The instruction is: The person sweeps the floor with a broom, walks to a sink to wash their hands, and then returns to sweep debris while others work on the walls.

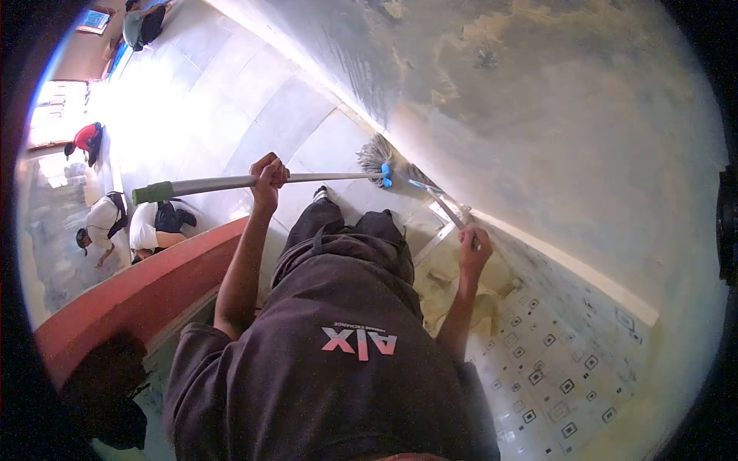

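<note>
We take the mop head (375, 157) as our landmark: its grey strands lie on the tiled floor (296, 115), close to the base of the wall (538, 123). Our left hand (268, 180) is to the left of it, fingers closed in a fist around the metal mop pole (307, 177). From those fingers the pole runs right to the blue socket (386, 175) at the mop head; on the other side it reaches the green grip (154, 193), farthest left of the mop head.

Our right hand (474, 244) is to the right of the mop head and nearer our body, fingers curled around a second handle (446, 209). That handle slants away from the fingers toward a light-blue end (425, 186), just right of the mop head; we cannot tell what tool it is. Well left of the mop head, a person in red (88, 140) bends over.
</note>
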A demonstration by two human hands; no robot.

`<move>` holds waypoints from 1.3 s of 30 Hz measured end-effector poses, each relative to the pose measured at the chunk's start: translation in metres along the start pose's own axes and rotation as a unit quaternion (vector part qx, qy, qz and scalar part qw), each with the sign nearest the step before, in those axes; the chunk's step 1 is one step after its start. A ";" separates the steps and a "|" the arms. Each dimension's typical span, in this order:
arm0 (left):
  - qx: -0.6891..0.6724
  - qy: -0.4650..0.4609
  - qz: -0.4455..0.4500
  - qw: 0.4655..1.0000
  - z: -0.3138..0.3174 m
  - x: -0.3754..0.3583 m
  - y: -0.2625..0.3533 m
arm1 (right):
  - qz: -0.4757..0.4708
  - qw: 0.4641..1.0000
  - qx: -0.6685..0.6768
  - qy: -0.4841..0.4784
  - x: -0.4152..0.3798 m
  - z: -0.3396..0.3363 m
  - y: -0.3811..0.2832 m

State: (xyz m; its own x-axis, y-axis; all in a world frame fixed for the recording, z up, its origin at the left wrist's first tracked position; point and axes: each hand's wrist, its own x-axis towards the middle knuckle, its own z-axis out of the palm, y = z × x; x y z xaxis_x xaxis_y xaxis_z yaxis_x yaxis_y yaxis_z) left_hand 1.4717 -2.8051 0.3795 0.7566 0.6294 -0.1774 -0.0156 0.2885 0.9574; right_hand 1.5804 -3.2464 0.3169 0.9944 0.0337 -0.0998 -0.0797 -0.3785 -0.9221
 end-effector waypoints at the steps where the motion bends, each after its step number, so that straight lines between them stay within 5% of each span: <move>1: 0.008 -0.013 0.002 1.000 -0.001 0.002 0.000 | -0.031 0.996 -0.072 -0.048 -0.002 0.002 -0.009; 3: 0.019 -0.041 0.010 0.999 0.001 0.006 0.000 | -0.098 0.962 -0.214 -0.140 -0.002 0.006 -0.020; 6: 0.011 -0.096 0.021 0.995 0.016 0.017 0.016 | -0.017 0.987 -0.102 -0.121 0.001 0.019 0.044; 8: 0.014 -0.116 0.029 0.993 0.033 0.022 0.034 | 0.139 0.988 0.047 -0.057 0.008 0.014 0.128; 11: 0.061 -0.134 0.030 0.989 0.056 0.025 0.061 | 0.204 0.974 -0.052 0.081 0.005 -0.023 0.187; 15: 0.101 -0.158 0.049 0.981 0.075 0.024 0.102 | 0.333 0.894 -0.097 0.283 -0.002 -0.006 0.125; 18: 0.143 -0.168 0.058 0.974 0.083 0.024 0.134 | 0.375 0.884 0.170 0.222 -0.005 -0.009 0.146; 21: 0.148 -0.191 0.077 0.967 0.083 0.030 0.143 | 0.465 0.814 0.131 0.322 -0.007 0.025 0.122; 24: 0.175 -0.136 0.060 0.973 0.069 0.061 0.096 | 0.468 0.797 0.168 0.344 -0.018 0.057 0.112; 26: 0.224 -0.082 0.106 0.965 0.043 0.095 0.007 | 0.310 0.914 0.156 0.208 -0.029 0.084 0.112; 28: 0.279 -0.078 0.059 0.955 0.030 0.094 -0.027 | 0.155 0.976 0.132 0.081 -0.036 0.127 0.012; 30: 0.299 -0.117 0.051 0.946 0.022 0.083 -0.041 | 0.128 0.980 0.146 -0.049 -0.033 0.143 -0.094; 32: 0.334 -0.152 0.035 0.930 0.012 0.079 -0.035 | 0.078 0.995 0.052 -0.044 -0.031 0.124 -0.198; 34: 0.354 -0.152 0.052 0.921 0.003 0.075 -0.027 | -0.056 0.870 0.405 -0.274 -0.035 0.087 -0.282; 35: 0.341 -0.175 0.070 0.921 -0.005 0.073 -0.019 | -0.112 0.921 0.298 -0.226 -0.046 0.068 -0.305; 37: 0.305 -0.224 0.102 0.920 -0.020 0.068 0.012 | -0.251 0.829 0.360 -0.347 -0.038 0.079 -0.320; 39: 0.223 -0.199 0.145 0.943 -0.031 0.055 0.060 | -0.083 0.408 0.684 -0.599 -0.007 0.122 -0.208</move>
State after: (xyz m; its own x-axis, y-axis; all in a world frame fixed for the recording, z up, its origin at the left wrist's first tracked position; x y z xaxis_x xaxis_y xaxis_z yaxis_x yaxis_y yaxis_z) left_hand 1.4918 -2.7306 0.4202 0.9499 0.2881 0.1213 -0.0502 -0.2424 0.9689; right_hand 1.5814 -3.0549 0.4642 0.3126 0.6923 0.6504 -0.7969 0.5638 -0.2171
